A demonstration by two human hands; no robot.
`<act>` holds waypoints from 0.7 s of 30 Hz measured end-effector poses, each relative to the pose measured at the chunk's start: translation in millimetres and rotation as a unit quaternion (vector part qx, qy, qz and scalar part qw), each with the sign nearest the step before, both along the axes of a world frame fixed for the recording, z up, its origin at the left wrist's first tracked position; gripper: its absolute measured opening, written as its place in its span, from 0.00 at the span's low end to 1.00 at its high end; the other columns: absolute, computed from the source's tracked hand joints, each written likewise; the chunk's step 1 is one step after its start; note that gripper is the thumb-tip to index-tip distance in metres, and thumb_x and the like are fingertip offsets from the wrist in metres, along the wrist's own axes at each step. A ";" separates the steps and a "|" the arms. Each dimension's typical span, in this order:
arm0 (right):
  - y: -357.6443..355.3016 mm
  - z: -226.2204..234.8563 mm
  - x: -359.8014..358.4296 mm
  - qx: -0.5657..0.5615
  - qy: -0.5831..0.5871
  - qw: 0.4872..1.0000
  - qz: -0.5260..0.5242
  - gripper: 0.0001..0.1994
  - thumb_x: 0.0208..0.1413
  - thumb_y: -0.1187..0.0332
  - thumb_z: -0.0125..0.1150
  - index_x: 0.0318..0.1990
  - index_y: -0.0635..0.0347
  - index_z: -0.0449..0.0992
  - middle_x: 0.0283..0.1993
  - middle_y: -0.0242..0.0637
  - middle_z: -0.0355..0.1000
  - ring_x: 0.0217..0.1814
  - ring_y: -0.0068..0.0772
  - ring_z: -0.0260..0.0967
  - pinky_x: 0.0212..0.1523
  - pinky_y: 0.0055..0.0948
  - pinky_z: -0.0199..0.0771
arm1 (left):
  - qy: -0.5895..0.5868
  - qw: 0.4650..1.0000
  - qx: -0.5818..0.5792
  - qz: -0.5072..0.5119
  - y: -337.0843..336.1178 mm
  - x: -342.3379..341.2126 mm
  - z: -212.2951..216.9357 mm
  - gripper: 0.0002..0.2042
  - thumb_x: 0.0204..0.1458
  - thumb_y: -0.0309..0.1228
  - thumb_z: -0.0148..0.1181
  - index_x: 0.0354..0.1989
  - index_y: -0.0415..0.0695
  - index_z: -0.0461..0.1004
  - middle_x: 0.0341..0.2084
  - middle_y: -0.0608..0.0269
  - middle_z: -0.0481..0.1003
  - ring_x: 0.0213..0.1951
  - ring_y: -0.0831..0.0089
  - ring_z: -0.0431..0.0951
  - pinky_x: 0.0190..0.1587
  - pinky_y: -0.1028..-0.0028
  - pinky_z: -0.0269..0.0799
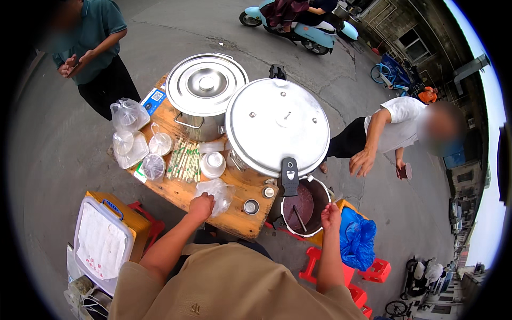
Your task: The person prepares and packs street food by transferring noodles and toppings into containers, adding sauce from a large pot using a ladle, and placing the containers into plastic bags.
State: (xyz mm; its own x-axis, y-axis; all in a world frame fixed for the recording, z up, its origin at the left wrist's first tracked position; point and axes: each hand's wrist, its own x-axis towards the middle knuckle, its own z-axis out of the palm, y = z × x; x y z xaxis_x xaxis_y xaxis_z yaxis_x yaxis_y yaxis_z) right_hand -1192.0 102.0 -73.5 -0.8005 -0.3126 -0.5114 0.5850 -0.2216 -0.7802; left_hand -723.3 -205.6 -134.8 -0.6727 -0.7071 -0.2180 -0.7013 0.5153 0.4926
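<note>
- Head view: the left hand (201,207) is clenched on a crumpled clear plastic bag (217,193) at the near edge of the wooden bench (181,194), close to its near right corner.
- The right hand (330,215) rests on the near rim of an open steel pot (302,207) of dark red liquid that stands just off the bench's right end; the fingers curl over the rim, but I cannot tell whether they grip anything. A ladle handle (298,217) leans inside the pot.
- A large round lid (276,126) overhangs the bench's right edge and part of the pot; its black handle (289,176) points toward the person.
- A smaller lidded pot (205,85) fills the far corner.
- Wrapped chopsticks (184,160), a stack of white bowls (213,164) and clear lidded cups (153,166) crowd the left half, leaving little bare wood beyond the near strip.
- A blue bag (357,240) sits just right of the right hand, over red stools (373,272).
- A yellow box (125,216) stands off the bench's near left corner.
</note>
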 end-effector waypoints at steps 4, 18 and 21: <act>-15.6 23.6 -43.8 -0.029 -0.014 0.999 -0.027 0.07 0.67 0.64 0.59 0.37 0.54 0.76 0.33 0.26 0.77 0.31 0.19 0.73 0.29 0.19 0.76 | -0.043 0.998 -0.033 -0.038 -5.3 3.4 -11.7 0.12 0.59 0.39 0.58 0.39 0.43 0.79 0.38 0.51 0.77 0.36 0.54 0.82 0.38 0.55 0.78; -27.3 50.7 -89.2 -0.050 0.031 0.998 0.037 0.06 0.68 0.64 0.57 0.38 0.53 0.76 0.30 0.24 0.76 0.28 0.18 0.73 0.29 0.18 0.76 | 0.025 0.997 0.005 0.068 14.8 35.5 13.8 0.13 0.58 0.40 0.60 0.41 0.43 0.77 0.37 0.51 0.76 0.37 0.49 0.80 0.41 0.52 0.77; -44.0 65.4 -67.5 -0.012 0.025 0.999 0.015 0.07 0.67 0.61 0.59 0.38 0.52 0.76 0.30 0.25 0.77 0.29 0.19 0.74 0.29 0.19 0.76 | 0.040 0.997 0.013 0.070 20.9 46.0 24.7 0.13 0.59 0.40 0.59 0.44 0.45 0.76 0.37 0.52 0.75 0.37 0.49 0.80 0.41 0.52 0.77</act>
State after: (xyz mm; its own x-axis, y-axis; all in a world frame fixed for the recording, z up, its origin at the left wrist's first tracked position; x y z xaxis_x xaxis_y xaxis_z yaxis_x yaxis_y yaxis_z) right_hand -1259.5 58.0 -8.1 -0.8148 -0.3489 -0.4629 0.5522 -0.2240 -0.8031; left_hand -677.3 -184.7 -110.0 -0.5844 -0.7897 -0.1868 -0.7226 0.4017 0.5625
